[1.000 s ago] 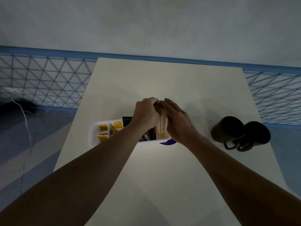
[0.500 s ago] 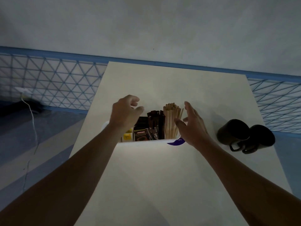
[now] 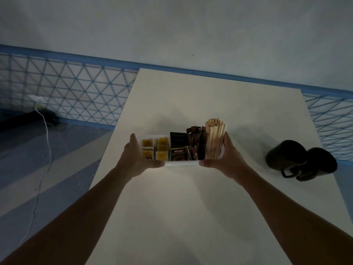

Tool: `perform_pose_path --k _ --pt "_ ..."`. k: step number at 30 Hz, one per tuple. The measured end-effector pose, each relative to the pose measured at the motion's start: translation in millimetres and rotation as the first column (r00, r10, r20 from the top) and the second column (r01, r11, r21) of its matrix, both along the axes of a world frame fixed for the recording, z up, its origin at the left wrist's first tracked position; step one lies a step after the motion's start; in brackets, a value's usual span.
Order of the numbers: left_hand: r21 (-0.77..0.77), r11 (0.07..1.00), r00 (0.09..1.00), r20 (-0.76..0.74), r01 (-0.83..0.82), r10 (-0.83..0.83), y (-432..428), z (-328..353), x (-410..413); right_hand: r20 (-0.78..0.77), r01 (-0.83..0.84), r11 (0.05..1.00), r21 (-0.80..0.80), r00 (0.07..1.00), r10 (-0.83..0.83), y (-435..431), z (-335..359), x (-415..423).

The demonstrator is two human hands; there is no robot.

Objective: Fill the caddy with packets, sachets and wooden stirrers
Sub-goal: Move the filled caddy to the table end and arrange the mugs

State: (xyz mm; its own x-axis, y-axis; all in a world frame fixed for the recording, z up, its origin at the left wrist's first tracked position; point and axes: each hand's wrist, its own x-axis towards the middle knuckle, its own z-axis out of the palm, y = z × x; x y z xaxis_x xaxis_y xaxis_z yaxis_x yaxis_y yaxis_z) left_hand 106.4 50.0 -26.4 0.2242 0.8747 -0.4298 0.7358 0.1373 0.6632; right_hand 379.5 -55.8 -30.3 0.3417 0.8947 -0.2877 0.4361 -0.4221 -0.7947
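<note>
At the middle of a pale table, seen from above through the head camera, I see a long white caddy held between two bare hands. The left hand grips the caddy's left end, thumb lying along the near wall and fingers reaching up the end wall. The right hand grips the right end the same way, thumb on the near wall and fingers wrapped round the far corner. I cannot tell whether the caddy rests on the table or is just lifted. Inside it, from left to right, are small yellow packets in divided compartments, dark brown and black sachets standing upright in the middle, and a tight bundle of wooden stirrers standing upright at the right end, just beside the right hand's fingers. Well apart to the right, two black mugs touch each other near the table's edge. Beyond the table are a blue mesh panel and a grey wall.
</note>
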Motion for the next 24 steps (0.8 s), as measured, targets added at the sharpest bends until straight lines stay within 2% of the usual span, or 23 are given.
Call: perform_pose_path --k 4,9,24 --pt "-0.038 0.999 0.997 0.074 -0.027 0.03 -4.4 -13.6 -7.1 -0.022 0.021 1.0 -0.017 1.0 -0.021 2.4 -5.0 -1.4" --pt "-0.047 0.998 0.993 0.118 0.031 -0.025 11.4 -48.5 -22.5 0.014 0.017 0.999 -0.033 1.0 -0.017 3.5 -7.7 -2.7" --pt "0.017 0.999 0.973 0.227 0.03 -0.033 69.0 -14.2 2.9 0.079 0.069 0.997 -0.023 0.995 -0.067 49.1 4.4 12.7"
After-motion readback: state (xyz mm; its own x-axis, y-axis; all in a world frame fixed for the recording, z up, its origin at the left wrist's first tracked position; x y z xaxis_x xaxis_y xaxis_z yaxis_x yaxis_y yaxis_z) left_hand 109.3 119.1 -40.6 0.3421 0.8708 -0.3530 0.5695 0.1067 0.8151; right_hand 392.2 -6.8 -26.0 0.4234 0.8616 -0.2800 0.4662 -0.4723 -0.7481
